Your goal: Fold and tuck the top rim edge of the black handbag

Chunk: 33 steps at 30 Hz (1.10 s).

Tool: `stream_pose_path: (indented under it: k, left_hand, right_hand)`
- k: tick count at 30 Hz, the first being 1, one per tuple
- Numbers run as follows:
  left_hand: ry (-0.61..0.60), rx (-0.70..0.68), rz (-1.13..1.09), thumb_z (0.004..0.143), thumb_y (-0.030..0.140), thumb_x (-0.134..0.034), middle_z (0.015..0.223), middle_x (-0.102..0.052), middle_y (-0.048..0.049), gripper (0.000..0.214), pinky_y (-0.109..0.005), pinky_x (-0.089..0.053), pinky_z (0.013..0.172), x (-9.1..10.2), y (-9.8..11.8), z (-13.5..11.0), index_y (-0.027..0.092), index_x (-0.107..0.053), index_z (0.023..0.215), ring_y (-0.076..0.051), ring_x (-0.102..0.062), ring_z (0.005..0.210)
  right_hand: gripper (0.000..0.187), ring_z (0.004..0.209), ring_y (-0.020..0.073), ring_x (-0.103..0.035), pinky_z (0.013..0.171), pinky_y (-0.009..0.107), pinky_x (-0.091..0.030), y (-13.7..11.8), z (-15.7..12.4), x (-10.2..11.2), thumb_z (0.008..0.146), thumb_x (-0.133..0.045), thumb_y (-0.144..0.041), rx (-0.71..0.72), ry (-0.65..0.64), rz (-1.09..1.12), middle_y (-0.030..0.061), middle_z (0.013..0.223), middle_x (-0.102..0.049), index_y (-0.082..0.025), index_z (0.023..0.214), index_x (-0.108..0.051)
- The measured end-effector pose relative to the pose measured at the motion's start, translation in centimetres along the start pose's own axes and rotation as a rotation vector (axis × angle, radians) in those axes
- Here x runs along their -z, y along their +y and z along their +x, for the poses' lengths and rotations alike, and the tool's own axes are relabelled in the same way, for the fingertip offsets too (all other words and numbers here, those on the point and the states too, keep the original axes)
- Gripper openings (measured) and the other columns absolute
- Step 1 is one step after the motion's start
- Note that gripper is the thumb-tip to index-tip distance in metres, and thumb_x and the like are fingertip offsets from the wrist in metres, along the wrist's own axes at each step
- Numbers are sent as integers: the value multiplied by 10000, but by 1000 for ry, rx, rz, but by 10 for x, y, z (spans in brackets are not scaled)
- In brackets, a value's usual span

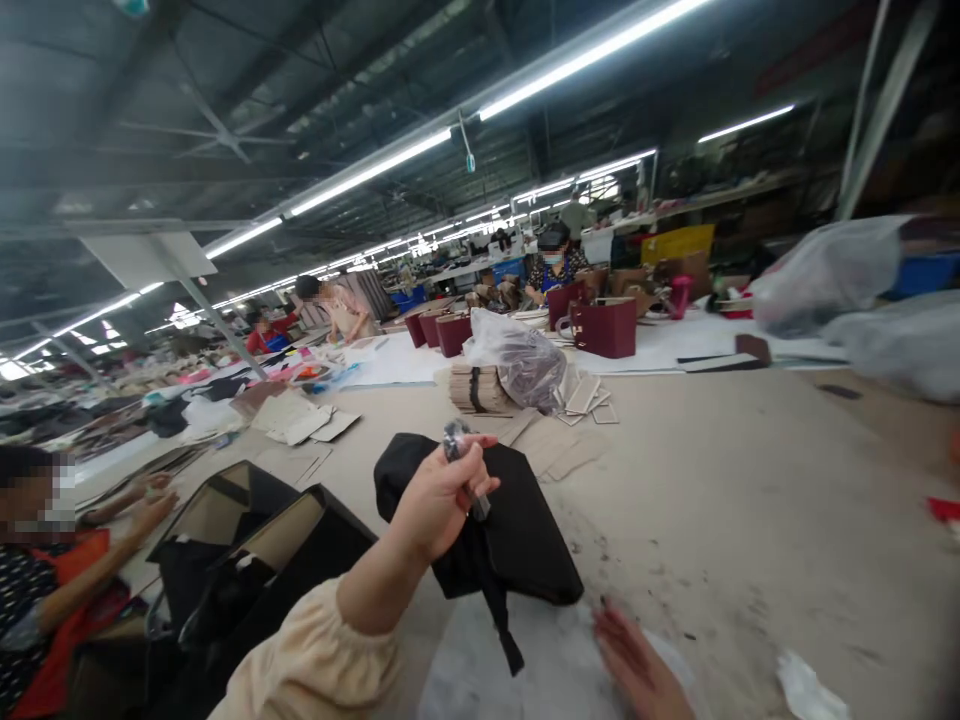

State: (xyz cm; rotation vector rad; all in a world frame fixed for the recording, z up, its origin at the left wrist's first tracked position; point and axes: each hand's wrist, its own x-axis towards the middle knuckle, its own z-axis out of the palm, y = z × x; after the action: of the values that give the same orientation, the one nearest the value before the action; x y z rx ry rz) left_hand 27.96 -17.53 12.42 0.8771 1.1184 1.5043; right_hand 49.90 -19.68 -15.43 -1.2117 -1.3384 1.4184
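A black bag (525,525) lies on the table in front of me, a dark strap (499,610) trailing off its near side. Over it, my left hand (442,490) is closed around a plastic-wrapped piece (455,440) that looks silvery and dark. Its ends stick out above and below my fist; whether it is joined to the bag I cannot tell. My right hand (637,660), a little blurred, is low at the bag's near right corner with fingers stretched out and nothing in them. Beneath both lies a thin whitish sheet (465,670).
Several open black bags (300,545) stand at left, beside a co-worker in an orange apron (67,590). Behind my bag are a banded stack of tan pieces (480,390) and a clear plastic bag (517,360). Maroon bags (604,328) stand farther back. Crumpled white plastic (810,690) lies at lower right.
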Motion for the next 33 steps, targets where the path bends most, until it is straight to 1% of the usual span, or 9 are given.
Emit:
stream_pose_path:
  k: [5,7,10,17,21,24,26,29,33]
  left_hand:
    - [-148,-29,203,842,351,-600,544,-454,55,288,-283,-481,705,-32,-38,-91,128,-635,1020,-73,-430,524]
    - [-168,-43,332,839,319,-582,562,-494,34,263,-307,-485,711,-44,-54,-124,132,-653,1010,-99,-466,541]
    - [-240,-198,433,859,261,-514,828,-650,-61,231,-330,-475,796,-57,-75,-167,164,-665,1005,-181,-583,753]
    - [-447,-432,674,846,208,-495,1048,-637,-147,302,-394,-405,907,-61,-98,-245,155,-606,1121,-301,-575,990]
    - [-644,-498,802,792,292,-615,932,-655,-137,254,-361,-419,851,-37,-79,-292,146,-674,993,-292,-587,900]
    - [-770,-381,744,834,333,-581,781,-683,-59,191,-287,-439,725,-4,-57,-302,207,-724,821,-209,-613,741]
    - [-492,-346,659,846,334,-569,763,-687,-53,211,-277,-435,733,14,-54,-290,208,-722,774,-200,-616,760]
    - [-252,-174,405,717,273,-722,1040,-692,-91,252,-300,-438,863,22,-79,-259,203,-715,959,-242,-604,1006]
    - [-283,-42,183,582,191,-807,986,-696,-75,375,-305,-439,869,2,-126,-237,193,-704,942,-249,-594,999]
  right_hand:
    - [622,1090,300,-606,1001,472,-435,-104,-46,33,740,-606,-627,-55,22,435,147,1160,-664,-168,1159,-634]
    - [636,1079,298,-609,1013,495,-411,-146,-79,34,758,-593,-620,-1,-107,388,137,1161,-665,-187,1224,-609]
    - [661,1150,288,-560,1082,476,-319,-185,-127,23,702,-695,-547,68,-47,181,105,1157,-671,-199,1255,-592]
    - [748,1055,218,-602,966,350,-427,-200,-198,6,726,-675,-393,127,111,320,62,1088,-691,-196,1400,-417]
    - [762,769,180,-642,745,289,-508,-191,-221,7,696,-710,-409,164,322,300,-3,720,-686,-166,1374,-460]
    - [762,667,173,-643,628,274,-516,-175,-237,14,704,-681,-424,138,401,389,0,704,-689,-167,1382,-446]
    - [733,715,180,-666,628,265,-522,-163,-249,18,699,-697,-416,112,386,440,25,816,-723,-198,1362,-473]
    - [697,696,176,-668,603,256,-522,-149,-268,16,698,-722,-429,141,375,466,32,870,-727,-226,1331,-514]
    - [658,645,160,-653,607,264,-530,-146,-282,4,728,-716,-428,186,314,448,13,780,-706,-239,1327,-521]
